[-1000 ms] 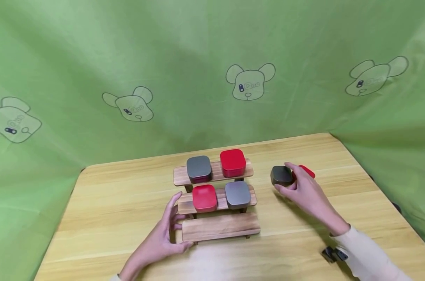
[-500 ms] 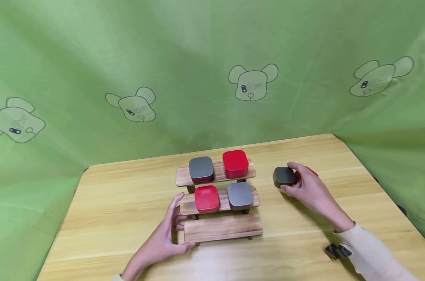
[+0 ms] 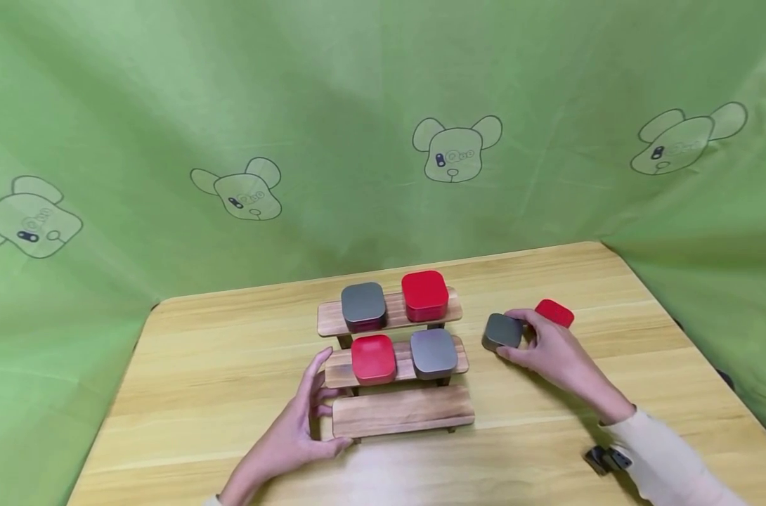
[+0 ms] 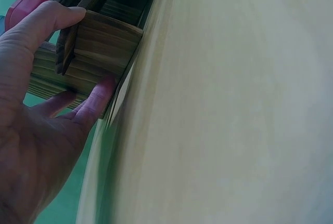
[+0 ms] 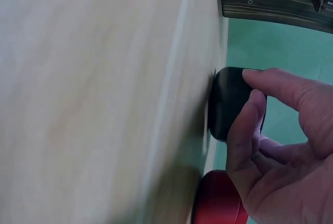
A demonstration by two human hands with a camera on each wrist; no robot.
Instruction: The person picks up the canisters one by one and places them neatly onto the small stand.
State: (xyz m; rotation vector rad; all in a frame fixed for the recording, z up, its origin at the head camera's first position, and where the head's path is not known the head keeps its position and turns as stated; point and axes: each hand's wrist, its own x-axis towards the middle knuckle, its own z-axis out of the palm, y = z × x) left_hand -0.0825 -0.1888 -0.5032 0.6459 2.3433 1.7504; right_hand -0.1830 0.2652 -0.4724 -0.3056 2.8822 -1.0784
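My right hand (image 3: pixel 560 358) pinches a dark grey square tin (image 3: pixel 504 331) by its sides, right of the stand. In the right wrist view the tin (image 5: pixel 229 102) sits between thumb and fingers, close above the tabletop; contact with it is hard to tell. Fingers and thumb of my left hand (image 3: pixel 291 432) hold the left end of a three-step wooden stand (image 3: pixel 402 413). The left wrist view shows the thumb on a step's edge and fingers against the side panel (image 4: pixel 104 42). A grey tin (image 3: pixel 363 303) and a red tin (image 3: pixel 424 292) occupy the top step; another red tin (image 3: pixel 373 360) and grey tin (image 3: pixel 433 351) the middle one.
Behind my right hand, a red tin (image 3: pixel 555 312) lies on the wooden table (image 3: pixel 218 365), partly hidden. A small black device (image 3: pixel 607 460) is at the right sleeve. Green cloth (image 3: pixel 358 84) with printed bear heads surrounds the table's back and sides.
My right hand has carried the grey tin a little toward the stand and nearer to me, away from the red tin, which shows more now. My left hand keeps its place at the stand.
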